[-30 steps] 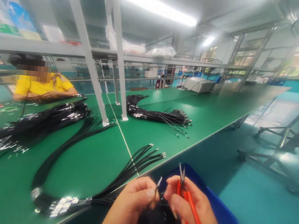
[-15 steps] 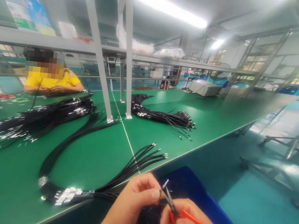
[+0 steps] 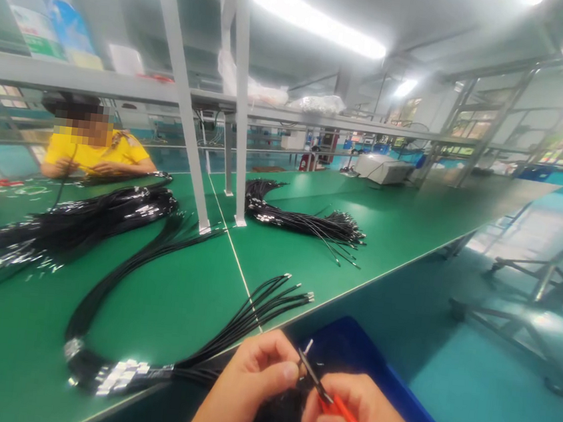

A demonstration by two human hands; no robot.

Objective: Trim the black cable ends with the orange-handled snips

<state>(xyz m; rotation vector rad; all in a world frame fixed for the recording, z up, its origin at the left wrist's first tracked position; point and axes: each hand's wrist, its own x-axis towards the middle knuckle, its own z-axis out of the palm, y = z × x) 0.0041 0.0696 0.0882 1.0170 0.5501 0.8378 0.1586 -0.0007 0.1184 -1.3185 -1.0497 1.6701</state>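
My left hand [image 3: 261, 380] is closed in a pinch over the table's front edge. Between thumb and forefinger is the end of a thin cable, mostly hidden, with a short white tip [image 3: 309, 346] sticking up. Red-handled scissors [image 3: 348, 416] are gripped in my right hand [image 3: 361, 407], their dark blades together right at the left fingertips, by the white tip. Beside my left hand, a bundle of black cables [image 3: 117, 378] with white and silvery ends curves over the table, and some loose ends [image 3: 272, 297] fan out on it.
A blue bin [image 3: 389, 377] stands below the edge of the green table [image 3: 192, 295]. More black cable bundles [image 3: 305, 220] lie farther back. Shelf posts [image 3: 241, 113] rise from the tabletop. Across the table sits a person in yellow [image 3: 101, 155]. A metal cart frame [image 3: 535, 285] stands right.
The scissor blades, apart around the cable end before, have come together. Both hands keep nearly the same place. The view has shifted slightly.
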